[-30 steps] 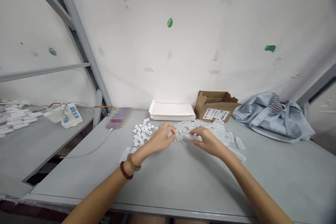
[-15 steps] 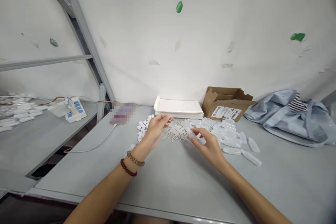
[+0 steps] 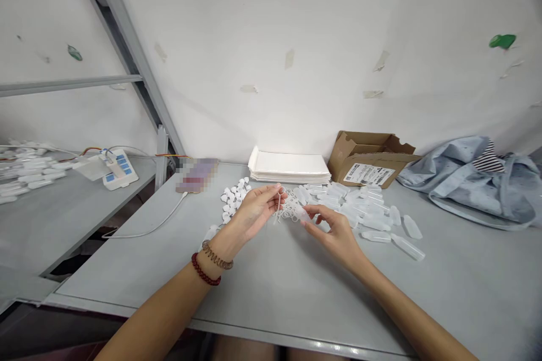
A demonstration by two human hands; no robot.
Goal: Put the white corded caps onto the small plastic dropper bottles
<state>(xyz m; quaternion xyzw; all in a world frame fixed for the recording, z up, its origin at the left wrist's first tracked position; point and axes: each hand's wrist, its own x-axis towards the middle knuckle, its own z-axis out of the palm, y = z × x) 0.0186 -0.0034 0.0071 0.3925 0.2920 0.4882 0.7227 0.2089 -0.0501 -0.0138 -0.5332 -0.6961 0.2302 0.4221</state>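
My left hand, with two beaded or coiled bracelets at its wrist, pinches a thin white cord loop that hangs from its fingertips. Between the thumb and fingers of my right hand is a small translucent plastic sleeve, partly hidden by the fingers. Both hands are raised just in front of a tangled heap of white cord loops. Small white plastic caps lie in a pile left of my left hand. More translucent sleeves are spread behind and to the right of my right hand.
A stack of white padded envelopes and an open cardboard box stand along the wall. Blue cloth lies at the right. At the left are a phone with a white cable and a power strip.
My left hand now holds up a cord loop that shows below its fingertips. The right hand stays nearly in place with the sleeve. The camera view has tilted slightly downward.
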